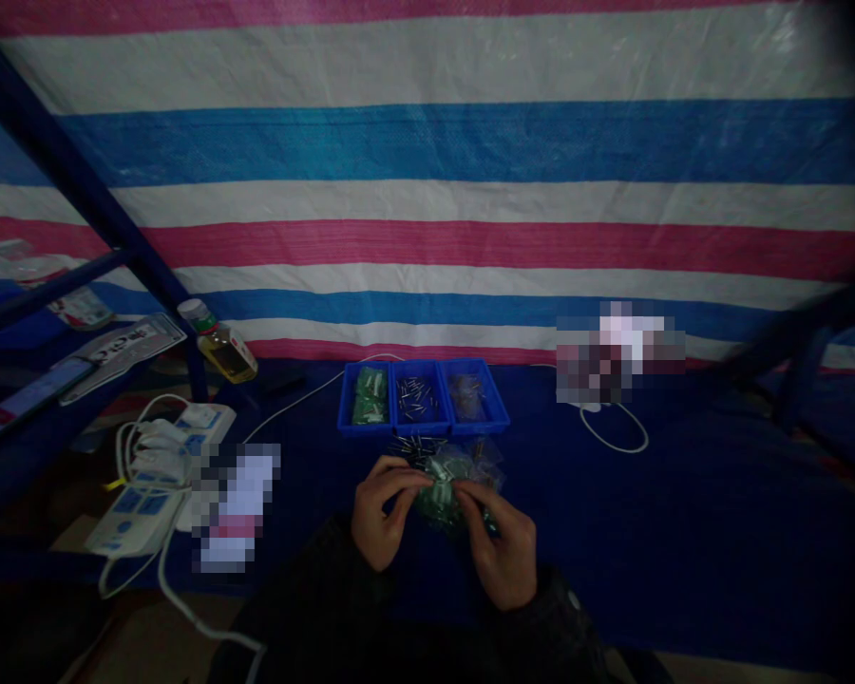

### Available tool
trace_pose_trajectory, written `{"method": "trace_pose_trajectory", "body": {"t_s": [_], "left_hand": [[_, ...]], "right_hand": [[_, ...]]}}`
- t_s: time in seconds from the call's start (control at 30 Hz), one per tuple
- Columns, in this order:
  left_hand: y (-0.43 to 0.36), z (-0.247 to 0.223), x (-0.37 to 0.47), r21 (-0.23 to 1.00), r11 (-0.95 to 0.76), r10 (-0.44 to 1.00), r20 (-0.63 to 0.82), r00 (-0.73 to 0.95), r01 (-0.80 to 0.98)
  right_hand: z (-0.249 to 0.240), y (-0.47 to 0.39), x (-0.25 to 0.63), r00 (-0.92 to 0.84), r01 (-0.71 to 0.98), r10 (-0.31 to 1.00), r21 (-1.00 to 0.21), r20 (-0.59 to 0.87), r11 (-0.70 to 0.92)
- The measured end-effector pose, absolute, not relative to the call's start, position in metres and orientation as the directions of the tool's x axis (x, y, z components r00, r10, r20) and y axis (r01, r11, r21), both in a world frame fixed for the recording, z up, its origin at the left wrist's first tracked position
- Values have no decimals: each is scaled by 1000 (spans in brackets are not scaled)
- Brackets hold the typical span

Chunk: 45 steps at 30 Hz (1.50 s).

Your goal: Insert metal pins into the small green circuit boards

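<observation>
My left hand (pixel 383 513) and my right hand (pixel 503 546) are closed in pinches on opposite sides of a small clear plastic bag (pixel 443 488). Pale green pieces show in or under the bag; which, I cannot tell. Below it lies a heap of green packets (pixel 438 513). Dark, thin screw-like pieces (pixel 419 448) are scattered just beyond my left fingertips. More clear bags (pixel 481 464) lie past my right fingers. A blue three-part tray (pixel 391 432) stands beyond, with green packets on its left, loose metal pins or screws (pixel 414 394) in the middle and brownish bagged pieces (pixel 465 394) on its right.
Power strips (pixel 139 513) with plugs and white cables lie at left, near a blurred-out phone-like object (pixel 238 508). A bottle of yellowish liquid (pixel 228 353) leans by the blue metal frame (pixel 89 180). A pixelated item (pixel 613 356) stands back right, before a striped tarp (pixel 427 142).
</observation>
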<state>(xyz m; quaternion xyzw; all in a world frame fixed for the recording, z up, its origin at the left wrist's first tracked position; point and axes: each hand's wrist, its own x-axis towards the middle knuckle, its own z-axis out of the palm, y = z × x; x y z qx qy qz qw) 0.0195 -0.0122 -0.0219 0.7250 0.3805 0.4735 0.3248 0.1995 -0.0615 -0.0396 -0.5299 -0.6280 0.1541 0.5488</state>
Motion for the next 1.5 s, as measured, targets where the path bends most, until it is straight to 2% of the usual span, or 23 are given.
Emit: {"method": "trace_pose_trajectory", "body": {"t_s": [0.5, 0.67, 0.77, 0.93, 1.27, 1.5], "left_hand": [[-9, -21, 19, 765, -580, 814, 534, 229, 278], [-14, -20, 24, 853, -479, 873, 441, 207, 206], [-15, -20, 24, 856, -475, 875, 433, 218, 204], [-11, -20, 20, 805, -552, 820, 475, 320, 218], [-7, -23, 19, 758, -597, 801, 545, 246, 264], [-14, -26, 23, 862, -457, 888, 428, 172, 217]], "right_hand": [[-33, -60, 201, 130, 475, 837, -774, 531, 418], [-39, -60, 196, 207, 456, 829, -801, 520, 388], [-42, -60, 196, 286, 449, 806, -816, 518, 365], [-37, -62, 199, 202, 459, 827, -797, 525, 393], [-33, -63, 199, 120, 466, 843, -779, 524, 418], [-37, -61, 195, 179, 445, 837, -801, 518, 401]]}}
